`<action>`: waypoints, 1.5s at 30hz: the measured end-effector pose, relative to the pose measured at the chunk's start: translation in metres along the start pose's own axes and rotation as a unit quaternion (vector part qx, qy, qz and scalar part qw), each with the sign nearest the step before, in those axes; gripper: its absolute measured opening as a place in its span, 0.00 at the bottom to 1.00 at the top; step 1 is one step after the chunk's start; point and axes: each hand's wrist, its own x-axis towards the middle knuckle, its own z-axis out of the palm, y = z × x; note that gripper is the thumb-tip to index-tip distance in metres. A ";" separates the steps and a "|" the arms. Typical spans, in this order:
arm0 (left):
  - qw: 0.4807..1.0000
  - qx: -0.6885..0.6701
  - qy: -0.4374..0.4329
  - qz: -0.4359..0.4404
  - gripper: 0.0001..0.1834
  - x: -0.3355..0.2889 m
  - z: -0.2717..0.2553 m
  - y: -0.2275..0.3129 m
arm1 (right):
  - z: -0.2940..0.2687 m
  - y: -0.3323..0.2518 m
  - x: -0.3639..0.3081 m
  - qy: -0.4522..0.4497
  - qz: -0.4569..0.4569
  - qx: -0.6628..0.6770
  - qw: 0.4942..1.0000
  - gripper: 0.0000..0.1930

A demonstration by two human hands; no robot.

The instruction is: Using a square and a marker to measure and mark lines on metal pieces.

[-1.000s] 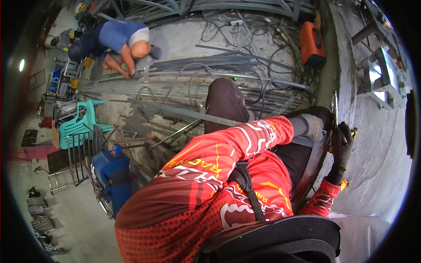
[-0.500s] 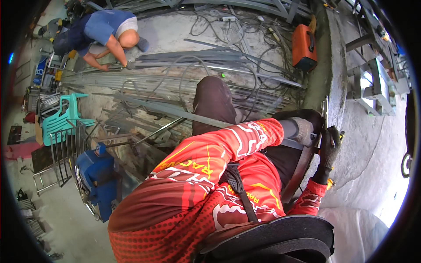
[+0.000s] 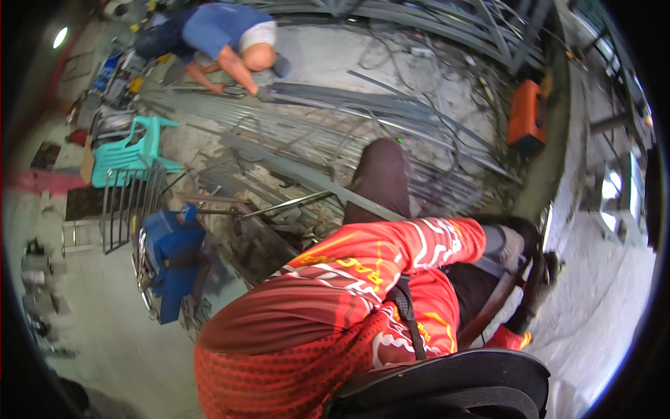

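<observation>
- While my left hand [image 3: 511,248], in a grey glove, rests near my bent leg, the long grey bar [image 3: 300,167] runs up to it from the floor, passing in front of my knee [image 3: 380,174] and behind my left forearm. Its fingers look curled, but I cannot tell whether they are grasping the bar.
- My right hand [image 3: 541,279], in a darker glove, is just beside the left one, toward the concrete ledge [image 3: 564,174]. It is blurred, so I cannot tell whether it is clenched on something or released.
- A shiny metal piece [image 3: 547,223] stands out just beyond both hands; I cannot make out whether either touches it.
- My red sleeve [image 3: 447,241] reaches across the view, and a black brim [image 3: 447,380] covers the lower edge.
- Past my knee, more metal bars [image 3: 335,98] lie in rows across the floor.
- A person in a blue shirt [image 3: 223,31] crouches at the far left end of those bars, arms reaching down to them.
- Off to my left are a turquoise plastic chair [image 3: 129,153], a barred metal frame [image 3: 132,209] and a blue machine [image 3: 171,255].
- An orange case [image 3: 527,115] sits near the ledge, well apart from my hands.
</observation>
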 end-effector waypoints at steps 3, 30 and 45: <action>0.998 0.002 -0.063 -0.014 0.29 0.005 -0.002 0.011 | -0.007 -0.002 -0.005 0.013 0.040 0.058 0.997 0.10; 0.992 0.023 -0.119 0.030 0.24 0.043 0.038 0.007 | -0.056 0.068 -0.035 -0.049 0.014 -0.217 0.975 0.23; 0.994 0.006 -0.111 0.002 0.26 -0.001 -0.023 0.000 | -0.013 -0.010 -0.007 0.070 0.009 0.008 0.997 0.11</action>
